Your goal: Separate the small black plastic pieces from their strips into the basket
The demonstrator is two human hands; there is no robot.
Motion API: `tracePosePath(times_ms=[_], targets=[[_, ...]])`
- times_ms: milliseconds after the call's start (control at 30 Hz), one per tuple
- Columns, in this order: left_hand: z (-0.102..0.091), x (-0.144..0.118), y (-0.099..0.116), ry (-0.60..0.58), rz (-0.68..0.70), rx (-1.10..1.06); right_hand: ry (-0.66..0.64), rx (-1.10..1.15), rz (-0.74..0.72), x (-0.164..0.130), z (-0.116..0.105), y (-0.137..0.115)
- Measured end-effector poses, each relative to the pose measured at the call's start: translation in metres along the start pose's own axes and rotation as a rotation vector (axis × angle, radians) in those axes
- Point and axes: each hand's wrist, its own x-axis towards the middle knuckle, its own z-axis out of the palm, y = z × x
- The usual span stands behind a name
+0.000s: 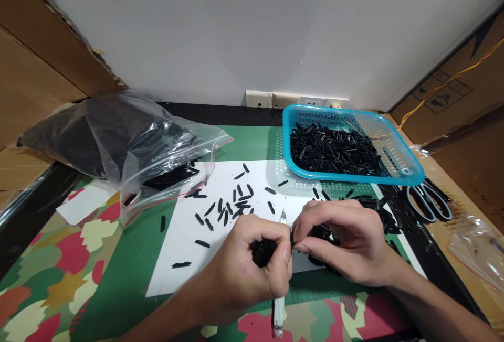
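We pinch a small black plastic piece (292,238) between both thumbs; left hand (252,263) also clenches a white-handled craft knife (280,300), blade up past its fingers for trimming. Right hand (342,242) cups spare pieces (stock nearby).

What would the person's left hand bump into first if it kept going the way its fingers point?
The left hand points right, so it would meet the right hand almost at once; their fingertips look nearly touching over the small black parts.
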Motion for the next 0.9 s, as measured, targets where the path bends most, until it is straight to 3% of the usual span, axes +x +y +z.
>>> tracePosePath(times_ms=[300, 433, 567, 767, 900], targets=[[-0.004, 0.000, -0.004, -0.049, -0.011, 0.008, -0.012, -0.091, -0.084, 0.000, 0.003, 0.004], [-0.004, 0.001, -0.003, -0.030, -0.041, 0.010, -0.087, -0.197, -0.035, 0.000, 0.004, 0.006], [-0.005, 0.002, -0.004, -0.012, -0.057, -0.033, -0.053, -0.130, 0.032, -0.001, 0.003, 0.004], [-0.009, 0.003, -0.004, -0.042, -0.128, -0.555, 0.219, 0.213, 0.190, 0.008, 0.002, 0.003], [-0.012, 0.008, 0.003, -0.002, -0.170, -0.813, 0.274, 0.379, 0.224, 0.015, 0.001, 0.009]])
